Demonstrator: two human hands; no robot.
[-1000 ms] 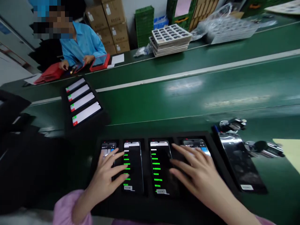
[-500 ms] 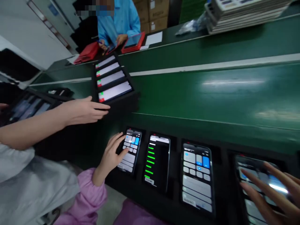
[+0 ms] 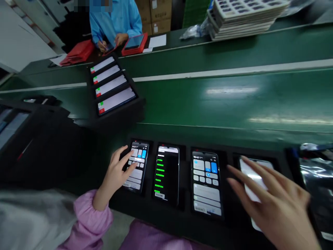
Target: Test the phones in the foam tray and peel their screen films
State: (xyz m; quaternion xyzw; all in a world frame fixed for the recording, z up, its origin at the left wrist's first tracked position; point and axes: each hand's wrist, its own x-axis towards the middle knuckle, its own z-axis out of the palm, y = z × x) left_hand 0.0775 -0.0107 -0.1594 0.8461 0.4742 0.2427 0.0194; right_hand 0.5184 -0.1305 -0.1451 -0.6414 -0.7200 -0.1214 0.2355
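My left hand point(image 3: 116, 173) is open, fingers spread over the left edge of a smartphone point(image 3: 134, 177) whose lit screen shows a panel of grey and blue tiles. Beside that lies a phone point(image 3: 166, 177) with green text lines on black. A third phone point(image 3: 206, 184) displays the same kind of tile panel. My right hand point(image 3: 275, 198), open with fingers apart, hovers over the rightmost phone point(image 3: 252, 187) and covers much of its pale screen; whether the fingertips touch it I cannot tell. All these phones lie in slots of a black tray point(image 3: 184, 222).
A second black tray point(image 3: 142, 104) with several white-screened phones stands at the upper left. Another black tray point(image 3: 49, 113) is at far left. Across the green bench point(image 3: 182, 100), a person in blue point(image 3: 117, 21) handles a device near red cases point(image 3: 79, 52). Stacked trays point(image 3: 241, 21) stand behind.
Another person's arm has left the left side. The rightmost phone's screen went from a tile panel to mostly white. The view has shifted right; my left hand stays at the same phone.
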